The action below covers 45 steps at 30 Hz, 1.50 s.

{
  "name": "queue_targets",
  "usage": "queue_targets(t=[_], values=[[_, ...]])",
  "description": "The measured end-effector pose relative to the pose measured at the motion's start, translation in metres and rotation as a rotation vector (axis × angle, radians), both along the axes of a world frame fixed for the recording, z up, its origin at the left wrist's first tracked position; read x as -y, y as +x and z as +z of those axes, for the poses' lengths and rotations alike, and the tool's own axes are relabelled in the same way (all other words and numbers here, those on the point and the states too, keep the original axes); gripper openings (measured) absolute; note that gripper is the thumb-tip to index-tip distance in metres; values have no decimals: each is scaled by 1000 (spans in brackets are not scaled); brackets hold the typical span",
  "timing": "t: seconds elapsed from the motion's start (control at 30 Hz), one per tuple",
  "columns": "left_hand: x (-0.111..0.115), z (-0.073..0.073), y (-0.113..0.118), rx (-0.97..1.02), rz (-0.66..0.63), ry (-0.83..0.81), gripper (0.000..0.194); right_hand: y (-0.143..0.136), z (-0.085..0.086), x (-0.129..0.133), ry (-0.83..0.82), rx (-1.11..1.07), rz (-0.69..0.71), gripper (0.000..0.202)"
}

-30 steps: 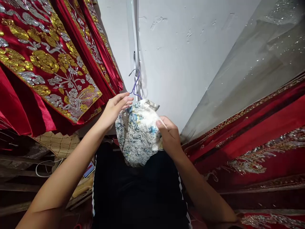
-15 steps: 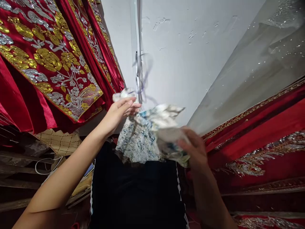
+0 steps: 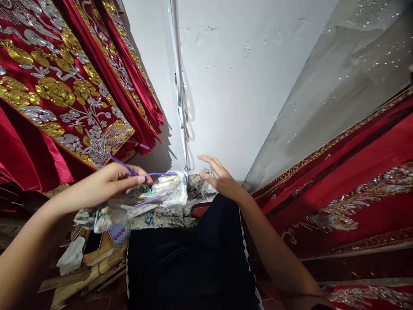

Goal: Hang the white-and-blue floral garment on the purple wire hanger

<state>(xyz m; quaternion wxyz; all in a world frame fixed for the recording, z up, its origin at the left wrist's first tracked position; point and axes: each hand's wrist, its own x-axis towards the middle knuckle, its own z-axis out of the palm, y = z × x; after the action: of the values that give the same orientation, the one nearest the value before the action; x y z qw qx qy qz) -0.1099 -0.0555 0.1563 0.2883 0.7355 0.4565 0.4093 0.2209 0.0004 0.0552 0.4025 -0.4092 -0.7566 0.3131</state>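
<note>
My left hand [image 3: 118,180] is closed, with thumb and fingers pinching a thin purple cord [image 3: 158,174]. The cord's loose end curls up beyond the fingers, and its other side runs to a bunched white, blue and green patterned cloth [image 3: 174,189]. To the right, my right hand [image 3: 222,178] has its fingers spread and the thumb apart; it hovers at a greyish patterned cloth [image 3: 198,183], and I cannot tell whether it touches it. More patterned fabric [image 3: 161,220] lies over the dark clothing on my lap.
Red garments with gold and silver embroidery [image 3: 67,92] hang at the left. Sheer sparkly fabric [image 3: 303,99] and red beaded cloth [image 3: 342,211] hang at the right. A white wall [image 3: 226,99] stands ahead. A phone [image 3: 93,242] lies on a wooden surface at lower left.
My left hand has moved left and down, drawing the purple cord out. The right hand has moved left and opened off the cloth. The cloth has dropped lower and shifted left.
</note>
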Motion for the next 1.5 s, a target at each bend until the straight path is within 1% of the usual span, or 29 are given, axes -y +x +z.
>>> queue_targets(t=[0.03, 0.07, 0.1, 0.17, 0.23, 0.3, 0.33, 0.37, 0.4, 0.47, 0.53, 0.6, 0.7, 0.77, 0.83, 0.9, 0.97, 1.03, 1.1, 1.13, 1.2, 1.23, 1.27, 1.3, 1.33, 1.4, 1.43, 1.47, 1.5], values=[[-5, 5, 0, -33, 41, 68, 35, -2, 1, -5, -65, 0, 73, 41], [-10, 8, 2, -64, 84, 134, 34, -4, 3, -10, -135, -27, 128, 39], [-16, 12, 6, -94, 127, 199, 33, -6, 7, -16, -190, -83, 145, 41], [-27, 14, 13, -144, 212, 334, 31, -7, 16, -30, -214, -262, 57, 45], [-36, 10, 21, -170, 310, 497, 27, -5, 27, -48, -146, -433, -95, 53], [-39, -2, 28, -177, 383, 650, 22, -1, 39, -67, -70, -517, -198, 61], [-39, -12, 33, -187, 379, 694, 19, 2, 43, -76, -39, -528, -228, 64], [-37, -23, 38, -208, 341, 698, 17, 6, 47, -83, -5, -522, -257, 66], [-35, -36, 44, -242, 276, 654, 17, 11, 48, -88, 32, -509, -289, 68], [-33, -64, 56, -339, 127, 455, 26, 23, 46, -91, 97, -487, -358, 68], [-33, -93, 68, -430, 52, 227, 38, 34, 36, -84, 108, -515, -407, 66], [-36, -120, 77, -467, 38, 106, 41, 42, 22, -74, 59, -584, -425, 62], [-42, -156, 88, -375, 55, 91, 35, 44, 2, -58, -19, -703, -420, 57], [-46, -175, 96, -256, 60, 114, 36, 39, -6, -52, -41, -788, -414, 53], [-50, -188, 103, -155, 75, 153, 41, 34, -9, -50, -47, -864, -405, 49], [-56, -197, 109, -130, 130, 185, 41, 31, -10, -50, -57, -915, -388, 46], [-62, -202, 112, -185, 187, 168, 34, 31, -10, -53, -89, -942, -369, 45], [-64, -208, 113, -258, 206, 124, 27, 31, -16, -54, -108, -948, -381, 44], [-59, -217, 114, -264, 204, 109, 24, 25, -30, -50, -73, -929, -471, 41], [-55, -222, 115, -233, 206, 111, 24, 19, -41, -45, -29, -914, -565, 39], [-43, -232, 116, -129, 246, 115, 24, 0, -68, -31, 82, -860, -817, 38], [-37, -236, 116, -73, 280, 116, 23, -12, -83, -22, 132, -812, -953, 42], [-31, -239, 115, -30, 311, 117, 23, -26, -99, -13, 146, -738, -1029, 46], [-26, -241, 114, -3, 331, 118, 23, -39, -114, -5, 124, -658, -1014, 45], [-22, -242, 112, 8, 334, 118, 23, -52, -127, 2, 62, -580, -874, 36], [-17, -239, 107, 7, 313, 116, 24, -74, -147, 9, -98, -400, -464, 19], [-15, -237, 105, 4, 300, 114, 24, -82, -153, 10, -161, -323, -309, 13], [-14, -235, 103, 2, 285, 111, 24, -88, -157, 10, -206, -257, -216, 10], [-14, -232, 102, 4, 263, 108, 24, -91, -159, 8, -231, -209, -184, 10]])
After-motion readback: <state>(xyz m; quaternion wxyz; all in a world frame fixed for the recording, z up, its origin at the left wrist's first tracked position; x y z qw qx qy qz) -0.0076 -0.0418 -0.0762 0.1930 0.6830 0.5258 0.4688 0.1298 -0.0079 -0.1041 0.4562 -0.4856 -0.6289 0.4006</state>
